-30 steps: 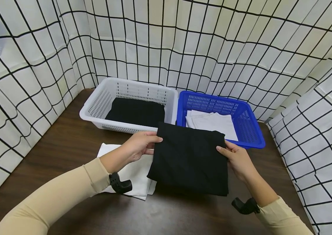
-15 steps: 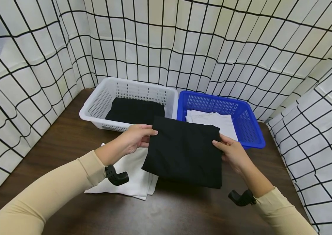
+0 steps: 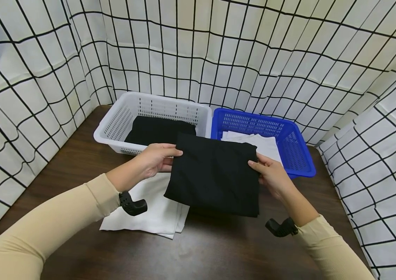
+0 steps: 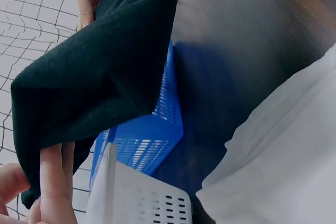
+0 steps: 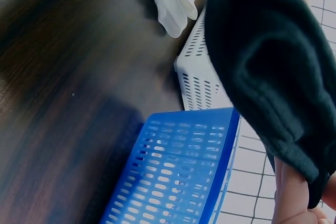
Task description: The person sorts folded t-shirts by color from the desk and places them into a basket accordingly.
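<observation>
A folded black cloth (image 3: 213,177) is held up in the air between both hands, in front of the two baskets. My left hand (image 3: 157,160) pinches its left edge, thumb on top and fingers beneath. At the opposite edge my right hand (image 3: 273,175) pinches it the same way. In the left wrist view the underside of the black cloth (image 4: 100,72) hangs above the baskets. Below my left forearm, a folded white cloth (image 3: 148,212) lies on the table, partly covered by the arm and the black cloth.
At the back left stands a white basket (image 3: 113,142) with a folded black cloth (image 3: 155,130) inside. Beside it a blue basket (image 3: 301,155) contains folded white cloths (image 3: 268,146). White sheeting behind black wire grid (image 3: 219,58) encloses the brown table (image 3: 219,252).
Both hands have carried the black cloth up and to the left, toward the white basket, keeping their pinch on it. The baskets and the white cloth on the table stay in place.
</observation>
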Demonstrator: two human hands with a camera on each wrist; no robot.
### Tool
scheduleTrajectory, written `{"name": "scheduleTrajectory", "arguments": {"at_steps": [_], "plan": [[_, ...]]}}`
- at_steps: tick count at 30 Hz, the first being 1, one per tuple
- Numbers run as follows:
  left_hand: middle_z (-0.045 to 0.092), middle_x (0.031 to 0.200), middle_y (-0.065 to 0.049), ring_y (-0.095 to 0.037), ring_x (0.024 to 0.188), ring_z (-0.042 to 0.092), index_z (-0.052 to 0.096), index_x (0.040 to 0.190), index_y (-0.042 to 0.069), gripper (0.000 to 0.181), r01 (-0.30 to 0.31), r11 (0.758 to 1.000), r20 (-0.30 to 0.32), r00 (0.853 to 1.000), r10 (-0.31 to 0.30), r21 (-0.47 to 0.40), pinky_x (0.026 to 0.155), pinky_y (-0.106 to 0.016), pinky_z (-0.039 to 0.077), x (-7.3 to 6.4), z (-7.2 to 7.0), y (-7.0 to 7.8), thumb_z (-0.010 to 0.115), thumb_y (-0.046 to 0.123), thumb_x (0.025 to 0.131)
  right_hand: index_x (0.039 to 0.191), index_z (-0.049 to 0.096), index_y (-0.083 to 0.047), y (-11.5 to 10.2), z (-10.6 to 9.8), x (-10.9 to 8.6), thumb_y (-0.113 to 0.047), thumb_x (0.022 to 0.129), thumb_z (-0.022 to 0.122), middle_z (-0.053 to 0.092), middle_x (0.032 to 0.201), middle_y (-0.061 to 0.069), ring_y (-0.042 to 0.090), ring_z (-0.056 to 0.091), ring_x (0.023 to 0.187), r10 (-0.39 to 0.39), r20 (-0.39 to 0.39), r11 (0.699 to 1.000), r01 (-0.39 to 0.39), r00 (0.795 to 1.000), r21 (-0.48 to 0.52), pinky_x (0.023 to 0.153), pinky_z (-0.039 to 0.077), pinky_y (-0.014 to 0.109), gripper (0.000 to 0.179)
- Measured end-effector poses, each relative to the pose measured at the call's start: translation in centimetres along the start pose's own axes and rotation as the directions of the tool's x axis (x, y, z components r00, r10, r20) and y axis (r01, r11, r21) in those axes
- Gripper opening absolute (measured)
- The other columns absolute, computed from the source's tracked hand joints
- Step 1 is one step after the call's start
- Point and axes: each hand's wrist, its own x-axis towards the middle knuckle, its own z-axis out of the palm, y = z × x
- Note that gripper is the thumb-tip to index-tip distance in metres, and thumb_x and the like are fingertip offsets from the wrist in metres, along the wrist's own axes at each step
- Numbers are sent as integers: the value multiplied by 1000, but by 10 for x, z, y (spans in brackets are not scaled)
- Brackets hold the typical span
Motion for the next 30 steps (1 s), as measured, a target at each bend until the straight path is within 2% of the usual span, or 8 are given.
{"name": "scheduleTrajectory", "arguments": {"at_steps": [3, 6, 10, 14, 20, 30], "plan": [[73, 85, 6, -12, 78, 74, 41, 146, -4, 55, -1, 1000, 3, 1000, 1, 2, 75, -31, 63, 0, -4, 4, 60, 8, 96, 159, 13, -9, -3, 2, 3, -27, 103, 53, 44, 154, 16, -2, 58, 86, 2, 5, 1000, -2, 1000, 1, 71, 48, 15, 71], [73, 86, 8, -11, 78, 74, 37, 149, -3, 59, 2, 1000, -8, 1000, -2, 8, 76, -30, 63, 1, -10, 7, 60, 9, 97, 159, 11, -10, -6, 5, 8, -27, 104, 52, 41, 156, 14, -3, 61, 93, -7, 17, 1000, 6, 1000, 10, 78, 52, 13, 71], [71, 88, 9, -9, 79, 73, 29, 153, -2, 66, 9, 1000, -21, 1000, -8, 12, 77, -28, 62, 2, -17, 12, 60, 9, 97, 159, 11, -9, -8, 10, 16, -25, 104, 51, 38, 158, 14, -1, 63, 103, -14, 29, 999, 14, 999, 29, 87, 56, 18, 70], [71, 89, 10, -8, 79, 73, 25, 155, -1, 69, 10, 1000, -31, 999, -10, 8, 77, -26, 62, 2, -24, 16, 60, 9, 97, 159, 12, -8, -13, 17, 23, -22, 104, 51, 40, 157, 15, -1, 65, 99, -27, 30, 997, 25, 999, 68, 84, 58, 19, 69], [74, 83, 9, -8, 77, 74, 37, 147, -3, 55, -21, 1000, -29, 999, 20, -11, 72, -26, 62, 6, -34, 22, 59, 7, 97, 159, 17, -9, -24, 27, 33, -21, 104, 52, 46, 153, 17, -2, 67, 90, -60, 16, 996, 58, 998, 74, 80, 58, 18, 66], [75, 79, 7, -9, 74, 74, 56, 113, 7, 16, -44, 998, -41, 998, 43, -36, 70, -25, 62, 6, -55, 31, 58, 6, 98, 156, 31, -13, -41, 42, 53, -20, 104, 53, 55, 146, 14, 6, 69, 94, -55, 10, 995, 54, 998, 81, 85, 60, 25, 58]]}}
